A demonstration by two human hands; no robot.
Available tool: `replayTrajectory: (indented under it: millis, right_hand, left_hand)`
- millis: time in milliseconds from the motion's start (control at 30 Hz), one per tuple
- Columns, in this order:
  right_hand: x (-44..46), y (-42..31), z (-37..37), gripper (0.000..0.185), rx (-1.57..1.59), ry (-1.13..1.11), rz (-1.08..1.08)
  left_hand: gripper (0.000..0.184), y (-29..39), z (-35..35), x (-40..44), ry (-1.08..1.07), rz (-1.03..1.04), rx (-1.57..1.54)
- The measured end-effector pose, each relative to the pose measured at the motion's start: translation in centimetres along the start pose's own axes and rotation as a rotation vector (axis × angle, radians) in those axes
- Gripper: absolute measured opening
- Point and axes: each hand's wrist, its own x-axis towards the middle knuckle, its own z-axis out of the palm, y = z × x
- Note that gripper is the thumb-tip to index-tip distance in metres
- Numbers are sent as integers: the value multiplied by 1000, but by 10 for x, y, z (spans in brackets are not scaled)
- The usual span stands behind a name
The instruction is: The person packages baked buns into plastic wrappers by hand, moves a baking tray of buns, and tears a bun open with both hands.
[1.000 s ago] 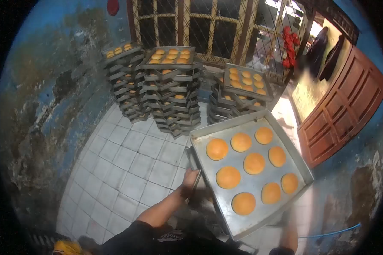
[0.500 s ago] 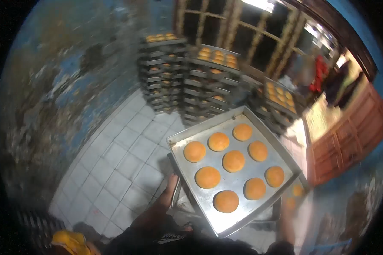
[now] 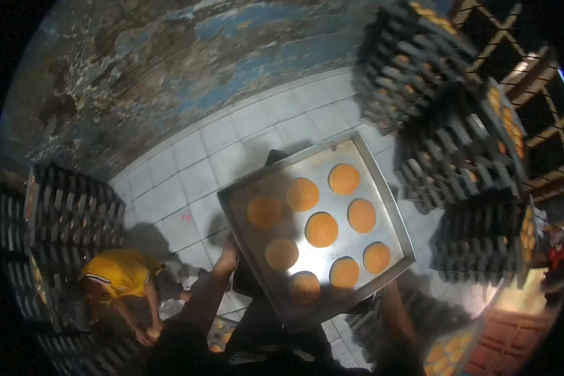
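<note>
A square metal baking tray (image 3: 395, 235) is held out in front of me, slightly tilted, with several round golden buns (image 3: 321, 229) spaced apart on it. My left hand (image 3: 229, 252) grips its left side, the fingers partly under the edge. At the lower right side, my right hand (image 3: 391, 293) also holds the tray, its fingers mostly hidden beneath. Dark edges show under the tray; whether they belong to another tray I cannot tell. A shadow falls over the buns on the left.
Tall stacks of trays (image 3: 464, 147) with buns stand on the right, and more stacks (image 3: 75, 210) on the left. A person in a yellow shirt (image 3: 120, 272) is low at the left, hands near a bun. Tiled floor (image 3: 182, 182) runs along a peeling wall (image 3: 232, 56).
My view has swung left and down, so the stacks now appear at the right and the person in yellow comes into fuller view. The tray has turned with me, still in both hands.
</note>
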Motion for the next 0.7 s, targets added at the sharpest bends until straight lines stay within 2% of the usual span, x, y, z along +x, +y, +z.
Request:
replayTrajectory:
  millis: [133, 300, 533, 700]
  right_hand:
    - [87, 67, 115, 49, -123, -160, 79]
    - [207, 181, 241, 47, -304, -267, 92]
    - [353, 314, 359, 45, -468, -298, -35]
    - [435, 370, 404, 43, -537, -308, -151]
  left_hand:
    - [36, -101, -44, -26, 318, -416, -225]
    - [37, -258, -55, -28, 550, -631, -290]
    - [38, -459, -66, 43, 578, -624, -266]
    - [40, -531, -80, 137, 471, -541, -242]
